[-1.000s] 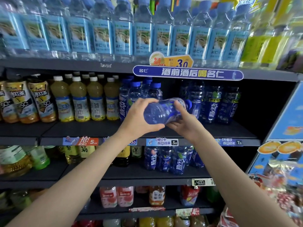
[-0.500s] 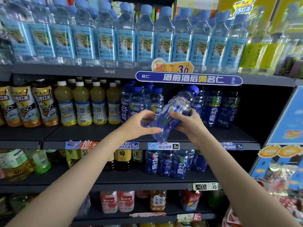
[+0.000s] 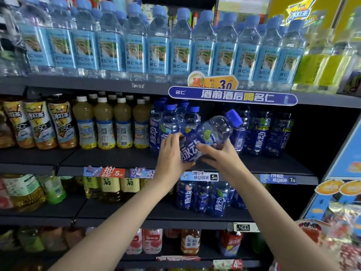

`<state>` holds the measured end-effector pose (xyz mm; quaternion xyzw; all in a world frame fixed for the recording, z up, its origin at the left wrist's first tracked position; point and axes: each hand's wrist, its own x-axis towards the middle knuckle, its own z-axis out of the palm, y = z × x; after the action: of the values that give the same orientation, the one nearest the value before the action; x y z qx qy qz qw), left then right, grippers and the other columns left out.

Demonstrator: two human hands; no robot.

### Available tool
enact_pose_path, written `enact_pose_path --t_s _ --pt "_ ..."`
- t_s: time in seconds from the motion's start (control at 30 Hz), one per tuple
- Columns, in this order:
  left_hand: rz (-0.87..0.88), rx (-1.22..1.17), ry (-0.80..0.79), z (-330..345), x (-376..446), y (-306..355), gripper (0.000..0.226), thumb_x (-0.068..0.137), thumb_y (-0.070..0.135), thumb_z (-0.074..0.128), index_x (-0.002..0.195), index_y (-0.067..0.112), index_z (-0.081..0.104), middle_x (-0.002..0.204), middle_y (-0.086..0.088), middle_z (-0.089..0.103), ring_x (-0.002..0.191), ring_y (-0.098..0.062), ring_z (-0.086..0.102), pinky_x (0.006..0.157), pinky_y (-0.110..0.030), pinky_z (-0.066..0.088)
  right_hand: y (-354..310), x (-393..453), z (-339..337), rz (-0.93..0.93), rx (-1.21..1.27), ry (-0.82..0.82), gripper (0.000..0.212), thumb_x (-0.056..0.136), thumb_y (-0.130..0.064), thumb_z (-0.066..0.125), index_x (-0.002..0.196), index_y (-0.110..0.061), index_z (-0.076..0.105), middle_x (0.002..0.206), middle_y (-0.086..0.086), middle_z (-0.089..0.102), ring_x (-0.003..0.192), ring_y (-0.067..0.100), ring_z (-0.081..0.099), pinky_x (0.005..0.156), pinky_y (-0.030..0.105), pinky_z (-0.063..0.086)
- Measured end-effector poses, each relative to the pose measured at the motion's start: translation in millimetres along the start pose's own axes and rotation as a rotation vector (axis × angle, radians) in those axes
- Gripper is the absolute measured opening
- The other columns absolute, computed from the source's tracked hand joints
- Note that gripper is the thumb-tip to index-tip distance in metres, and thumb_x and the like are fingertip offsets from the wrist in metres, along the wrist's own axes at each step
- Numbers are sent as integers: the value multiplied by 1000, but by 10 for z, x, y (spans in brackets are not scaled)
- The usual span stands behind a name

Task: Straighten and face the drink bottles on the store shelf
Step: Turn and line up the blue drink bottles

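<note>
A blue drink bottle (image 3: 211, 133) with a blue cap is tilted, cap up and to the right, its white-lettered label facing me. My left hand (image 3: 171, 155) grips its lower part from the left, and my right hand (image 3: 220, 155) holds it from the right and below. The bottle hangs just above the dark middle shelf (image 3: 117, 159), in a gap between upright blue bottles on the left (image 3: 170, 122) and more blue bottles on the right (image 3: 261, 133). Its base is hidden behind my hands.
Yellow juice bottles (image 3: 105, 126) and iced tea bottles (image 3: 39, 126) fill the same shelf's left. Clear water bottles (image 3: 136, 45) line the shelf above, with a blue sign (image 3: 232, 96) on its edge. More blue bottles (image 3: 203, 196) stand one shelf lower. A snack display (image 3: 343, 212) stands at right.
The bottle went from lying sideways to tilted cap-up, and its label has turned toward me. Both hands dropped lower on it, toward the shelf.
</note>
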<state>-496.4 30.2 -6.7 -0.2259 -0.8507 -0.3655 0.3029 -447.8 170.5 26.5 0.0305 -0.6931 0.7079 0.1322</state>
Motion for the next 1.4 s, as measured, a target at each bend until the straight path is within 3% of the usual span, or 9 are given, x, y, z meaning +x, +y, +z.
enact_pose_path --t_s 0.1,0.27,0.5,0.67,0.87,1.13,1.27,1.33,1.4 --pt "94 43 7 -29 48 19 78 64 26 84 126 3 42 121 -10 47 113 -25 42 94 -29 34 -33 69 70 -30 43 173 43 74 -16 79 110 -15 55 101 6 71 86 15 70 72 33 59" --pt "-30 -142 -292 -153 237 44 69 67 38 81 122 16 46 117 2 57 105 -13 54 89 -25 44 -53 171 -114 -107 -117 201 49 68 -19 84 105 -22 51 100 2 69 90 18 68 79 35 56" --pt "19 -76 -232 130 206 60 70 71 33 79 126 6 46 120 -6 56 111 -21 54 90 -30 43 91 173 -161 -319 -473 240 64 66 -22 86 118 -22 49 99 -15 63 83 1 63 68 10 49" --pt "85 24 -119 20 386 -185 49 84 21 68 126 8 46 127 -6 49 119 -19 48 98 -20 33 183 383 -385 -241 -586 302 68 70 -21 84 127 -12 50 101 -6 61 72 -7 53 57 4 41" --pt "-105 119 60 -30 633 -517 73 81 28 70 139 9 30 137 -16 33 128 -29 32 104 -34 29 350 818 -563 -107 -612 369 79 73 -21 81 138 -3 41 121 12 62 104 25 60 86 35 49" --pt "-357 -29 -115 304 744 -716 94 81 36 70 147 4 12 148 -13 28 135 -27 31 106 -33 29 612 1175 -474 -67 -644 322 90 79 -27 76 148 -7 22 134 16 51 118 32 51 91 39 44" --pt "-389 -39 -127 383 743 -947 78 78 34 73 137 1 35 137 -14 45 126 -27 42 103 -35 38 971 1098 -559 -28 -809 318 54 75 -26 79 115 -3 50 109 16 56 96 30 55 74 32 41" --pt "-394 -68 -131 414 740 -1008 70 75 32 76 129 1 43 127 -13 53 118 -28 49 96 -33 42 1048 1184 -571 -10 -814 340 40 75 -28 79 86 -6 48 87 12 55 76 26 51 63 30 34" --pt "-386 -85 -125 438 730 -1037 72 74 33 77 128 1 43 126 -13 55 116 -27 51 96 -34 43 1051 1356 -548 18 -815 337 41 75 -29 80 81 -7 45 82 10 55 76 26 52 61 29 32"
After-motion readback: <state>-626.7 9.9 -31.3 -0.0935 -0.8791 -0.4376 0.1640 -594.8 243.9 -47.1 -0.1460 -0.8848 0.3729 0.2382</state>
